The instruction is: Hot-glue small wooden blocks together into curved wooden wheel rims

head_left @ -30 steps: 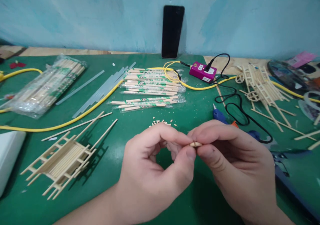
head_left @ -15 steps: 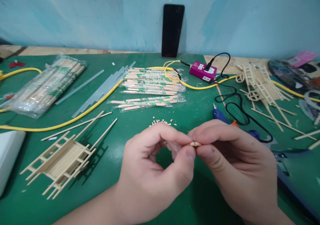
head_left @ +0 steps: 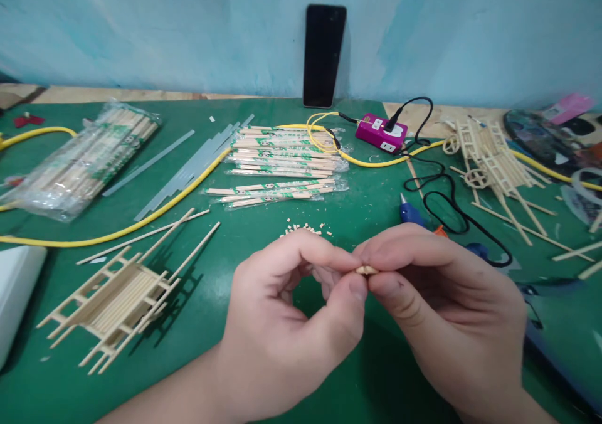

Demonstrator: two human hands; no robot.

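Between the pinched fingertips of my left hand [head_left: 301, 317] and my right hand [head_left: 437, 305] is a small piece of pale wood [head_left: 366, 270]. Both thumbs and forefingers press on it, and most of it is covered. Just beyond my left hand lies a heap of tiny cut wooden bits [head_left: 305, 228]. A small cart frame made of chopsticks [head_left: 122, 302] rests on the table left of my left hand. Behind my right hand a blue glue gun [head_left: 411, 212] is partly hidden.
Wrapped chopsticks [head_left: 286, 154], clear glue sticks [head_left: 192, 167] and a bagged chopstick bundle [head_left: 89, 160] lie on the green table. A purple power strip [head_left: 382, 134], yellow cord [head_left: 188, 204], leaning phone [head_left: 324, 57] and a wheeled chopstick cart [head_left: 493, 160] stand farther back. Blue-handled pliers [head_left: 550, 349] lie right.
Almost nothing differs. Both hands keep their pinch on the small wooden piece, and the view has shifted very slightly.
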